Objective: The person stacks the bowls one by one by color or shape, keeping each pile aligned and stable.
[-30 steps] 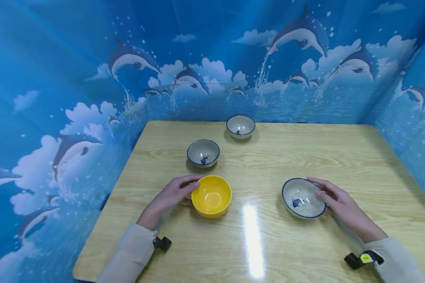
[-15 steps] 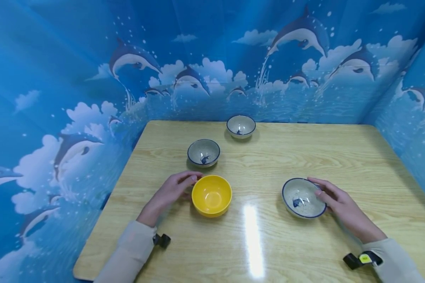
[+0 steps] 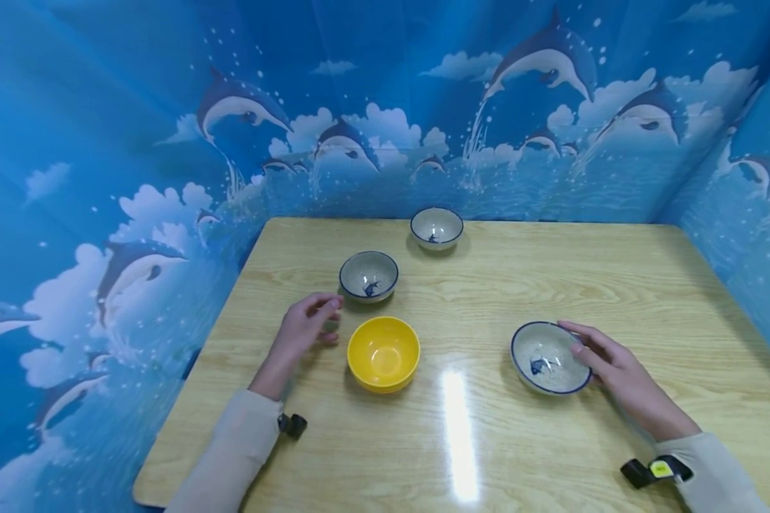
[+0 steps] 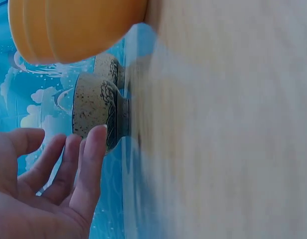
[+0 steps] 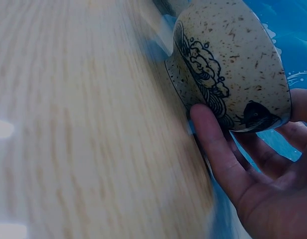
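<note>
My left hand hangs over the table with fingers loosely bent and nothing in it, left of a yellow bowl. Its fingertips are near a grey bowl with a blue rim and a blue fish painted inside. In the left wrist view, the speckled outside of that grey bowl shows just past the fingers, and the yellow bowl is at the top. On the right, my right hand holds another blue-rimmed bowl by its side, thumb over the rim; the right wrist view shows fingers under its wall.
A third blue-rimmed bowl stands near the back edge of the wooden table. Behind and beside the table hangs a blue dolphin-print cloth. A bright light reflection lies on the tabletop between the hands.
My left hand has let go of the yellow bowl and moved left and away from me, toward the nearer grey bowl. The right hand stays on its bowl.
</note>
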Demonstrator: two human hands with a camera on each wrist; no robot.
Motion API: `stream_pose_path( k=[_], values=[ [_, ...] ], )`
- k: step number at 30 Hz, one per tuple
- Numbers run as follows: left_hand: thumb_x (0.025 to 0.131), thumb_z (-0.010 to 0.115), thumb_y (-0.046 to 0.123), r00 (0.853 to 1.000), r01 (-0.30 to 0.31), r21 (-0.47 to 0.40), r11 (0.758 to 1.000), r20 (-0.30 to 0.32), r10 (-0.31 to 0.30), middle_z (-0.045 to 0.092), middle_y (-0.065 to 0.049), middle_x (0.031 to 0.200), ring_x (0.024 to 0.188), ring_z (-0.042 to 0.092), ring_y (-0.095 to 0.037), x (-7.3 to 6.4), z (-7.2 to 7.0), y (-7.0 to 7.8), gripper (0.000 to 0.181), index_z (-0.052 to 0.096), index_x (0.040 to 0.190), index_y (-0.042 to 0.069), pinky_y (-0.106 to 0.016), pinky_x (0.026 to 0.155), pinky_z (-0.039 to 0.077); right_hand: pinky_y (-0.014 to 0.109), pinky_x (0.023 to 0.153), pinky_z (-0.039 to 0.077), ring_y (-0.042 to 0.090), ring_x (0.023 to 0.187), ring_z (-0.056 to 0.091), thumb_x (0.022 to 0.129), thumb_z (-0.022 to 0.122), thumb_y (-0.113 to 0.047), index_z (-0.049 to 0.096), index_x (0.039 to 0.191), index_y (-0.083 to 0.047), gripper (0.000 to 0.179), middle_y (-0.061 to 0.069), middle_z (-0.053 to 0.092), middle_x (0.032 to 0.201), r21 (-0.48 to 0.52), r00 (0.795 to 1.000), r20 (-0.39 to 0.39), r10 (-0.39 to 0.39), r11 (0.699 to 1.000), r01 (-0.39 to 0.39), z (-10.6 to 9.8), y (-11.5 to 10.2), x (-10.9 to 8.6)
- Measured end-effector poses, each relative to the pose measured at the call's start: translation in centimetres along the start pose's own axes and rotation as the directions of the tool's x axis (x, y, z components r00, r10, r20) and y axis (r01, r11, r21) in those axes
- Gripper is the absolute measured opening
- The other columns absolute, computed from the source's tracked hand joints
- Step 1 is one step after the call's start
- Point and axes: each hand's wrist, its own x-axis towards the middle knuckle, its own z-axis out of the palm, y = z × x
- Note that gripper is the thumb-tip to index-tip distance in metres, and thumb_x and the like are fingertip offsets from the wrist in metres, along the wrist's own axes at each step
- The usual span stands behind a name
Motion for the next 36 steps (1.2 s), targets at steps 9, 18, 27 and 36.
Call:
stream_pose_path(
  k=[9, 18, 27, 36],
  values=[
    [0.112, 0.062, 0.040, 0.997, 0.023, -0.013, 1.000, -0.073, -0.024, 0.060, -0.008, 0.148, 0.131, 0.062, -0.029, 2.0, -0.3, 1.0, 0.046, 0.057, 0.154, 0.021, -0.035, 0.090, 0.069, 0.017, 0.084, 0.053, 0.014, 0.131, 0.049, 0.117, 0.043, -0.049, 0.034, 0.172, -0.025, 0.061, 0.019, 0.042, 0.163, 0.006, 1.000, -0.005, 0.000, 1.000, 0.000, 0.0, 0.0, 0.0],
    [0.112, 0.063, 0.031, 0.996, 0.002, -0.036, 0.999, -0.085, -0.005, 0.051, -0.012, 0.159, 0.135, 0.061, -0.033, 4.4, 0.1, 1.6, 0.053, 0.049, 0.161, 0.017, -0.035, 0.089, 0.069, 0.024, 0.078, 0.054, 0.003, 0.114, 0.049, 0.117, 0.044, -0.048, 0.035, 0.172, -0.025, 0.060, 0.012, 0.045, 0.155, 0.014, 1.000, -0.010, -0.002, 1.000, 0.002, 0.1, 0.0, -0.1],
    [0.112, 0.063, 0.033, 0.996, 0.047, -0.014, 0.999, -0.076, -0.048, 0.048, -0.011, 0.163, 0.132, 0.063, -0.033, 6.3, 0.6, 2.5, 0.054, 0.048, 0.162, 0.021, -0.038, 0.093, 0.068, 0.022, 0.081, 0.055, 0.000, 0.118, 0.048, 0.117, 0.044, -0.048, 0.036, 0.172, -0.024, 0.060, 0.020, 0.043, 0.162, -0.002, 1.000, -0.007, -0.012, 1.000, 0.012, 0.0, -0.2, 0.0],
    [0.113, 0.061, 0.032, 0.996, 0.079, -0.034, 0.996, -0.025, -0.080, 0.046, -0.014, 0.166, 0.134, 0.059, -0.034, 7.1, 1.1, 2.7, 0.054, 0.047, 0.164, 0.021, -0.035, 0.091, 0.067, 0.023, 0.080, 0.055, -0.001, 0.116, 0.050, 0.117, 0.044, -0.047, 0.036, 0.172, -0.023, 0.060, 0.018, 0.045, 0.162, 0.003, 1.000, -0.009, -0.021, 1.000, 0.021, -0.1, 0.0, -0.1]
  ],
)
